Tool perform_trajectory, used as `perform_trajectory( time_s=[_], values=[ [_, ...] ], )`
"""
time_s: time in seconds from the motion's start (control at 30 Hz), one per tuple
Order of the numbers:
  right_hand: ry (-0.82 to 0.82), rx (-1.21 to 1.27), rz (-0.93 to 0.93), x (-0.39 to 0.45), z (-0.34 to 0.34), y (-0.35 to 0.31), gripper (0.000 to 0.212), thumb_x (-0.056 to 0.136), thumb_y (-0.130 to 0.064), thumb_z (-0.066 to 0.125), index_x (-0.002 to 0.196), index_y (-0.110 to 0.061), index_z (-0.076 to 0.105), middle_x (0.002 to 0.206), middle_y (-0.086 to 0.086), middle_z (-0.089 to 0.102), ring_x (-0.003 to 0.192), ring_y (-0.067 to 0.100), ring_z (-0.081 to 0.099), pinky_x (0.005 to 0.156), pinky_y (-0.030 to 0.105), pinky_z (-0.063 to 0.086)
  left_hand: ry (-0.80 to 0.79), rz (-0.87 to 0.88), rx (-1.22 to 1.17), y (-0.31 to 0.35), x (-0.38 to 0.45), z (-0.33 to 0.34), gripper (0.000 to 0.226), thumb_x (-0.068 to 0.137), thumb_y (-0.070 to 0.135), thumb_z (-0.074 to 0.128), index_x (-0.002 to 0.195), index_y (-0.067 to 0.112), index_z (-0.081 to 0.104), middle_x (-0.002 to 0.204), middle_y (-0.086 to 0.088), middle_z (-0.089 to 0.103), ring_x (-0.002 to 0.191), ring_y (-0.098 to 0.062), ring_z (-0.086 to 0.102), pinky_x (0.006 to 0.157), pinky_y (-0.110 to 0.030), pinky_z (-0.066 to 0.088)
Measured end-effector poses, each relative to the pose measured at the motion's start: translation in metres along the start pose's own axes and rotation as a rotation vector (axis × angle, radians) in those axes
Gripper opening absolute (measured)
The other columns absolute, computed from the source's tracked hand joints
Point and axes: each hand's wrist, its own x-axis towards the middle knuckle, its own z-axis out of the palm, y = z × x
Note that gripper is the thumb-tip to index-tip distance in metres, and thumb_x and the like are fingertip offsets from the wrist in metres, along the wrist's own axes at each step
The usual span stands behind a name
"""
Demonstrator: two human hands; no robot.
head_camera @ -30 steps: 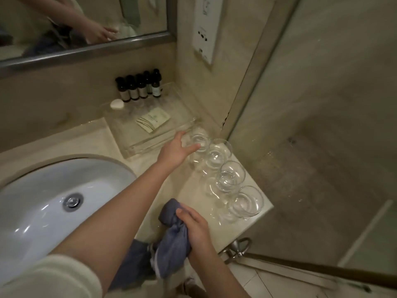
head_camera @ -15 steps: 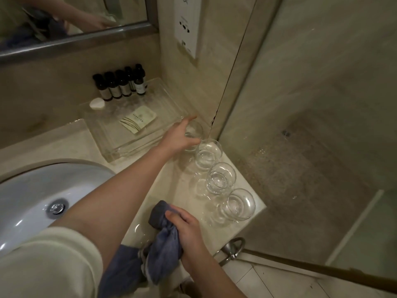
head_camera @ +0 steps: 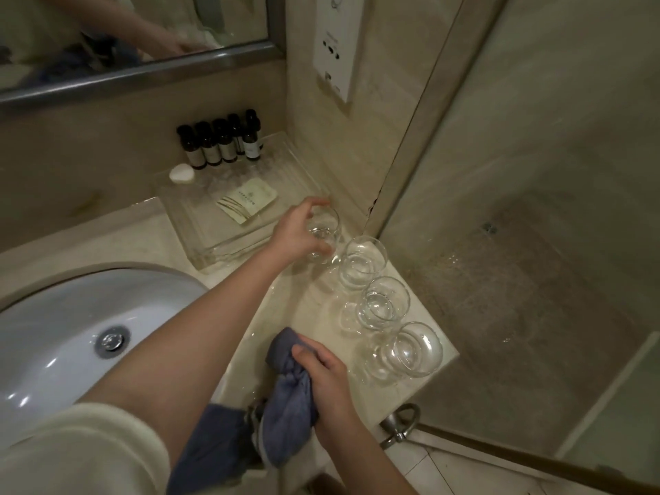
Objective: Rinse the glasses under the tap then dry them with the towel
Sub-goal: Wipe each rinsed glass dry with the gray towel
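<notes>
Head view: left hand (head_camera: 298, 232) grips corner glass (head_camera: 323, 232).

Glasses (head_camera: 364, 266) on counter (head_camera: 314, 309), right of basin (head_camera: 71, 316)

dark bottles (head_camera: 221, 144) | soap (head_camera: 181, 173) | sachet (head_camera: 247, 201) | clear tray (head_camera: 214, 251) | sink (head_camera: 53, 323)
</notes>
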Motion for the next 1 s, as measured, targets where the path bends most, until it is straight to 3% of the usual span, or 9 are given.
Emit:
perform_trajectory(
  time_s=[0.17, 0.27, 0.33, 0.43, 0.57, 0.73, 0.8, 0.9, 1.0],
  values=[
    [-0.016, -0.018, -0.082, -0.008, 0.006, -0.005, 0.018, 0.087, -0.001, 0.064, 0.097, -0.012, 0.074, 0.099, 0.01, 0.075, 0.098, 0.023, 0.069, 0.086, 0.027, 0.053, 0.162, -0.1, -0.243, -0.007, -0.053, -0.046, 0.087, 0.059, 0.016, 0.091, 0.133, 0.037, 0.049, 0.121, -0.002, 0.055, 0.112, -0.018, 0.054, 0.09, -0.031, 0.047],
    [-0.031, -0.019, -0.116, -0.016, 0.014, -0.011, 0.017, 0.088, -0.002, 0.063, 0.096, -0.013, 0.074, 0.097, 0.012, 0.075, 0.096, 0.024, 0.068, 0.087, 0.031, 0.052, 0.247, -0.143, -0.403, -0.015, -0.092, -0.079, 0.094, 0.049, 0.023, 0.094, 0.128, 0.04, 0.046, 0.112, -0.002, 0.06, 0.11, -0.015, 0.059, 0.093, -0.03, 0.048],
    [-0.05, -0.023, -0.143, -0.024, 0.022, -0.015, 0.018, 0.089, -0.003, 0.063, 0.101, -0.012, 0.073, 0.096, 0.01, 0.075, 0.095, 0.021, 0.068, 0.088, 0.032, 0.052, 0.321, -0.184, -0.543, -0.02, -0.121, -0.098, 0.096, 0.044, 0.022, 0.092, 0.126, 0.033, 0.044, 0.112, -0.003, 0.062, 0.1, -0.012, 0.064, 0.083, -0.026, 0.05],
    [-0.092, -0.066, -0.237, -0.04, 0.041, -0.022, 0.021, 0.088, -0.005, 0.064, 0.104, -0.017, 0.071, 0.1, 0.002, 0.075, 0.096, 0.013, 0.069, 0.086, 0.027, 0.053, 0.404, -0.245, -0.776, -0.03, -0.166, -0.122, 0.082, 0.055, 0.004, 0.085, 0.125, 0.016, 0.044, 0.111, -0.004, 0.065, 0.088, -0.013, 0.066, 0.073, -0.025, 0.05],
    [-0.208, -0.157, -0.42, -0.074, 0.079, -0.027, 0.025, 0.089, -0.002, 0.063, 0.097, -0.026, 0.068, 0.095, -0.014, 0.071, 0.089, -0.004, 0.067, 0.075, 0.012, 0.051, 0.487, -0.269, -1.022, -0.044, -0.225, -0.145, 0.063, 0.061, 0.004, 0.079, 0.117, 0.014, 0.052, 0.101, -0.009, 0.069, 0.074, -0.015, 0.068, 0.058, -0.023, 0.054],
    [-0.394, -0.277, -0.635, -0.118, 0.124, -0.012, 0.027, 0.085, -0.019, 0.067, 0.108, -0.034, 0.063, 0.116, -0.015, 0.065, 0.107, -0.005, 0.061, 0.088, 0.011, 0.047, 0.578, -0.314, -1.112, -0.052, -0.284, -0.146, 0.068, 0.067, 0.022, 0.069, 0.131, 0.014, 0.048, 0.112, -0.019, 0.065, 0.089, -0.027, 0.065, 0.083, -0.041, 0.052],
    [-0.481, -0.377, -0.715, -0.131, 0.136, 0.0, 0.033, 0.084, -0.03, 0.061, 0.115, -0.04, 0.058, 0.123, -0.022, 0.059, 0.116, -0.008, 0.054, 0.094, 0.009, 0.042, 0.616, -0.327, -1.102, -0.051, -0.302, -0.144, 0.063, 0.07, 0.02, 0.072, 0.128, 0.018, 0.047, 0.105, -0.013, 0.067, 0.083, -0.023, 0.066, 0.073, -0.036, 0.054],
    [-0.588, -0.587, -0.847, -0.144, 0.149, 0.02, 0.041, 0.087, -0.045, 0.052, 0.127, -0.049, 0.043, 0.136, -0.03, 0.043, 0.129, -0.012, 0.04, 0.102, 0.006, 0.032, 0.653, -0.351, -1.013, -0.052, -0.321, -0.138, 0.032, 0.091, 0.026, 0.06, 0.122, 0.025, 0.052, 0.099, 0.001, 0.065, 0.072, -0.008, 0.066, 0.056, -0.02, 0.05],
    [-0.62, -0.738, -0.955, -0.153, 0.159, 0.035, 0.049, 0.091, -0.047, 0.043, 0.138, -0.047, 0.03, 0.142, -0.037, 0.029, 0.132, -0.016, 0.031, 0.101, 0.001, 0.026, 0.72, -0.369, -0.955, -0.053, -0.335, -0.139, 0.033, 0.093, 0.039, 0.057, 0.122, 0.024, 0.055, 0.104, 0.004, 0.066, 0.076, -0.004, 0.065, 0.058, -0.018, 0.048]
  ],
)
